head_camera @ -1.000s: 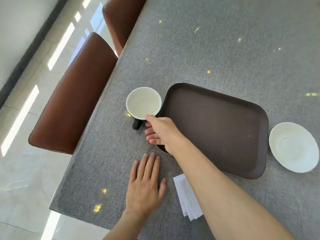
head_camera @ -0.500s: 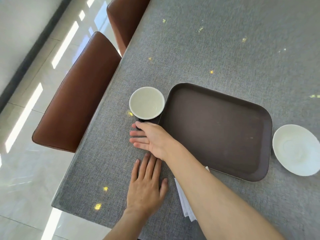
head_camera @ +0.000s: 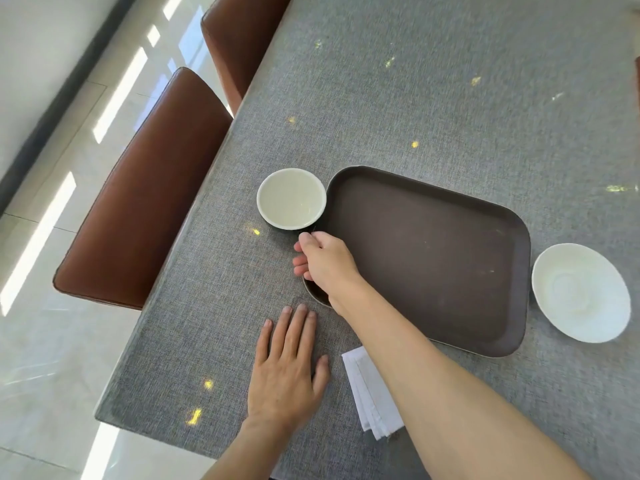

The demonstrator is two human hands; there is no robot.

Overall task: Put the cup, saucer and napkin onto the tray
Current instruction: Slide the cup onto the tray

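Grey woven cloth covers your tabletop (head_camera: 450, 98), and on it the brown tray (head_camera: 433, 258) lies bare, nothing loaded yet. Two brown chairs (head_camera: 145, 209) stand along the left edge. Your saucer (head_camera: 581, 292) sits just beside the tray's right end, off it; it looks like glazed ceramic, so judge it slick and chippable, and lift it by the rim with fingers under the edge. Your cup (head_camera: 291, 198) stands upright against the tray's left end, empty as far as can be seen, dark outside and pale inside. Your right hand (head_camera: 323, 261) is curled at the cup's near side where the handle should be; the handle is hidden, so you cannot tell whether the grip has closed. Your left hand (head_camera: 287, 362) lies flat and spread on the cloth, holding nothing. Your napkin (head_camera: 370, 396), folded, soft and light, lies near the tray's front edge; pinch it at a corner.
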